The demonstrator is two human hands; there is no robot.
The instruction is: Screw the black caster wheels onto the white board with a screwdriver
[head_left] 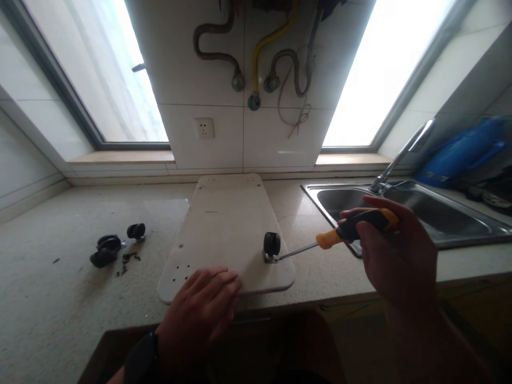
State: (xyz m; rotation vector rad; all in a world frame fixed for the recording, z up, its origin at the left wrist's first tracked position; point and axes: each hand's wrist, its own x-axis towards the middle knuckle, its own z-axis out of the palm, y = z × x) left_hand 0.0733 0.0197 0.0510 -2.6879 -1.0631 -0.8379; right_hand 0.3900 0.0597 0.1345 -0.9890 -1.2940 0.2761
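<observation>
A pale board (228, 229) with rounded corners lies flat on the counter, with small holes near its corners. A black caster wheel (272, 244) stands on its metal plate at the board's front right corner. My right hand (396, 261) is closed around the yellow and black handle of a screwdriver (354, 226), whose tip meets the caster's plate. Whether a screw sits under the tip is too small to tell. My left hand (208, 296) rests with its fingers stretched over the board's front edge.
Several loose black casters (108, 244) and a small pile of screws (127, 260) lie on the counter (60, 309) to the left. At right are a steel sink (460, 216), its faucet (404, 152) and a blue object (460, 152). Hoses (276, 34) hang on the wall behind.
</observation>
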